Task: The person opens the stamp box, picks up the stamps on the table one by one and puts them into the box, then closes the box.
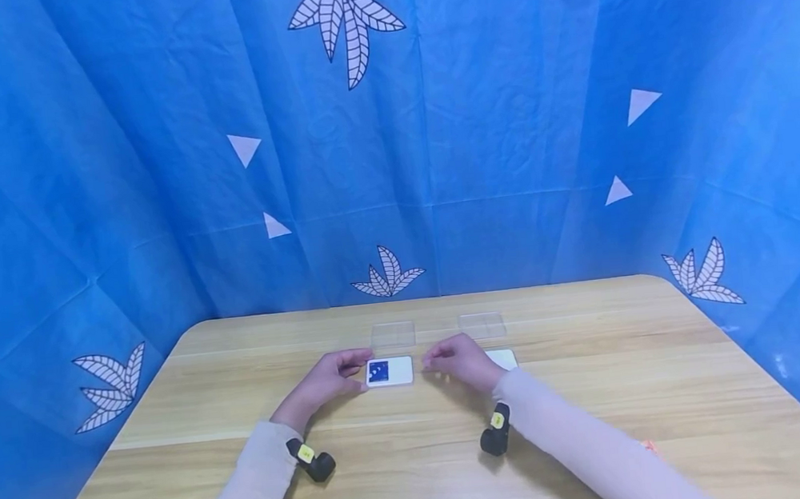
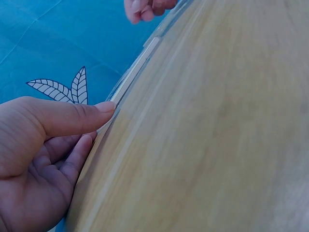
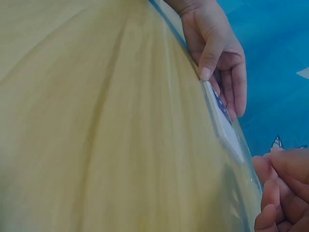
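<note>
A flat white rectangular block (image 1: pixel 399 371) with a dark blue picture on its left part lies on the table in front of me. My left hand (image 1: pixel 329 381) holds its left end, thumb (image 2: pixel 104 107) at the near corner and fingers at the far side. Past the block's right end is my right hand (image 1: pixel 463 360), a small gap away. Its fingers (image 3: pixel 271 193) curl loosely, thumb and index tips close together, with nothing visible between them. A second white flat block (image 1: pixel 503 358) lies by the right wrist, partly hidden by that hand.
Two clear rectangular plastic pieces (image 1: pixel 393 334) lie side by side farther back on the wooden table (image 1: pixel 407 474). A small orange thing (image 1: pixel 650 446) shows from behind the right sleeve. Blue curtains (image 1: pixel 506 151) enclose the table's back and sides.
</note>
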A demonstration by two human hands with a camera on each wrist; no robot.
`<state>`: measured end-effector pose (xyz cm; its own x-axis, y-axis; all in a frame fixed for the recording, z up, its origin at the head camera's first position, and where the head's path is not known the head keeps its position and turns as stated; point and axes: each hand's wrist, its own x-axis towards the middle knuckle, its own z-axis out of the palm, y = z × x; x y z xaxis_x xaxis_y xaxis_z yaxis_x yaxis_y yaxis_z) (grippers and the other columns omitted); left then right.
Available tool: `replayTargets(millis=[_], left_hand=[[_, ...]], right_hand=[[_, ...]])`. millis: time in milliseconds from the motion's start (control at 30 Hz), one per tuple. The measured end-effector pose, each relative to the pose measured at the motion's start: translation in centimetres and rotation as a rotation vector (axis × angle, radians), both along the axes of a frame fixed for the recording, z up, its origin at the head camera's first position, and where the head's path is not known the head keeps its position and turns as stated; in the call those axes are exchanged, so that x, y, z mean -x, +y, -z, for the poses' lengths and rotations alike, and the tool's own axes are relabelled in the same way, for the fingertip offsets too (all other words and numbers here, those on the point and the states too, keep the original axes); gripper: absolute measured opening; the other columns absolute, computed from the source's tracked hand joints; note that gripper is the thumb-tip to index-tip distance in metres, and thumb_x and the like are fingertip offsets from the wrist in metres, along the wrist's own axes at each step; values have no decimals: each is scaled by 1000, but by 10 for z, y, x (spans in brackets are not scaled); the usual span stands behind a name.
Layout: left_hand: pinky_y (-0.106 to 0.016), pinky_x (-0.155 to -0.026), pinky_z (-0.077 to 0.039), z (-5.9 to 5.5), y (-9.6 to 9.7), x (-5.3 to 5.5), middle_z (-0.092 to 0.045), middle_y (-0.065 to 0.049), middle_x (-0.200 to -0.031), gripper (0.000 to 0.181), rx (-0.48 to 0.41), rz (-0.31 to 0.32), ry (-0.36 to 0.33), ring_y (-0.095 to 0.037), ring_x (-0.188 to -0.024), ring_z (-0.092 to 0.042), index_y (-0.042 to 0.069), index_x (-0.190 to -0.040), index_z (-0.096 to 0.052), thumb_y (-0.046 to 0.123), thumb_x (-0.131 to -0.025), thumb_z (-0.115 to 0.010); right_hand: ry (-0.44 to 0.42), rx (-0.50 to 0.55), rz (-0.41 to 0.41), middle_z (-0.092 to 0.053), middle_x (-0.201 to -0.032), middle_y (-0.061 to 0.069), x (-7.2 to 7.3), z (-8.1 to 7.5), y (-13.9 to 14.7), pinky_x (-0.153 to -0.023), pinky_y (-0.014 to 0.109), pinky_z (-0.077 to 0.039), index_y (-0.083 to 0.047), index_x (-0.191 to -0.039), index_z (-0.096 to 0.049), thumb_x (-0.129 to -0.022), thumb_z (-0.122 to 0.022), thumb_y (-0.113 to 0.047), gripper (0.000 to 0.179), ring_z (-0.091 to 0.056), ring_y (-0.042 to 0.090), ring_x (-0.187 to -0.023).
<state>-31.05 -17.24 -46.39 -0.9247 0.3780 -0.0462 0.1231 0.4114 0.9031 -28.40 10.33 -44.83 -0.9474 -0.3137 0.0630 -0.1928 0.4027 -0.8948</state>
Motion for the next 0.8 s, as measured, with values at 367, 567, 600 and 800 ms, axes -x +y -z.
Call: replayTargets(millis=[367, 567, 600, 800], left_hand=[[-41, -106, -39, 2, 0, 2, -54, -11, -135, 63, 1, -13, -6, -30, -123, -50, 7, -131, -54, -1, -73, -73], [-41, -106, -39, 2, 0, 1, -54, -10, -134, 63, -4, -15, -9, -29, -123, -50, 9, -131, -54, 0, -72, -74], [-41, -106, -39, 2, 0, 1, -54, -11, -134, 62, -5, -14, -6, -30, -123, -50, 8, -131, -54, -1, -73, -74], [-42, -105, -39, 3, -1, 3, -54, -12, -134, 61, -2, -11, -8, -31, -123, -50, 7, -131, -54, 0, -73, -74]], right_hand=[[28, -7, -99, -69, -96, 11, -19, -1, 34, -68, 30, -52, 0, -101, -69, -87, -65, -15, 21, -62, 21, -80], [23, -35, -57, -69, -99, 9, -29, -6, 55, -72, 27, -52, 0, -101, -69, -88, -65, -18, 23, -62, 19, -84], [24, -40, -52, -69, -100, 10, -29, -7, 58, -74, 28, -52, 0, -101, -69, -88, -65, -19, 23, -62, 19, -86], [-1, -61, 5, -69, -102, 8, -36, -11, 75, -83, 31, -49, -3, -100, -70, -87, -65, -20, 21, -61, 17, -93]])
